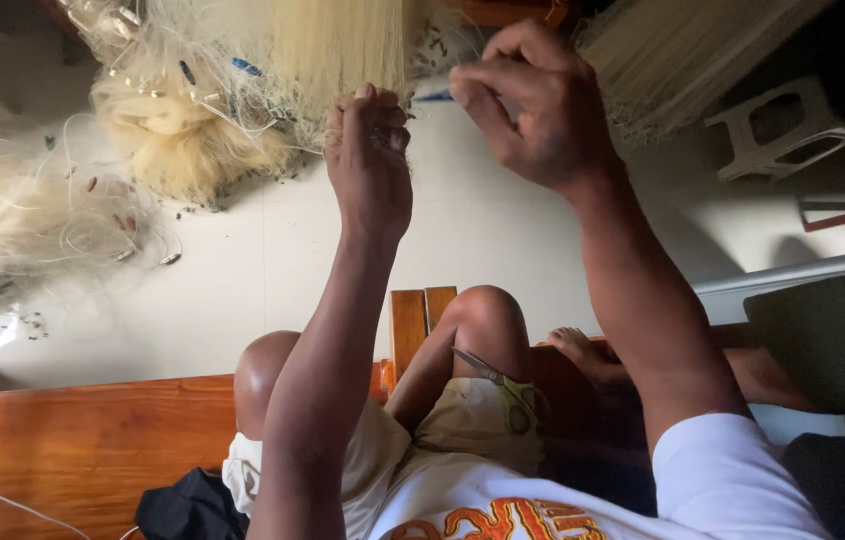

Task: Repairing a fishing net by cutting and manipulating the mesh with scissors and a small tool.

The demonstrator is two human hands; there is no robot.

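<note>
1. The left hand (371, 160) is raised and clenched, its fingertips pinched on strands at the lower edge of the hanging fishing net (343, 45).
2. The right hand (533, 105) is up beside it, just to the right, fingers curled and gripping a slim blue tool (435, 96) whose tip points toward the left hand — the tool lies right at the net's edge.
3. The net is a pale, fine mesh hanging in a bunched curtain above both hands; more of it lies heaped on the light floor (273, 260) to the left, with small weights and blue bits caught in it.
4. A second pale bundle (683, 50) hangs to the right, apart from the hands.
5. Scissors (508, 390) with green-yellow handles rest on the person's lap, on the light shorts — well below both hands, touched by neither.
6. The person sits on a wooden bench (83, 440), knees bent; a dark cloth (188, 505) lies beside the hip.
7. A white plastic stool (778, 125) stands on the floor at far right.
8. Another person's bare foot (583, 350) shows near the right forearm.
</note>
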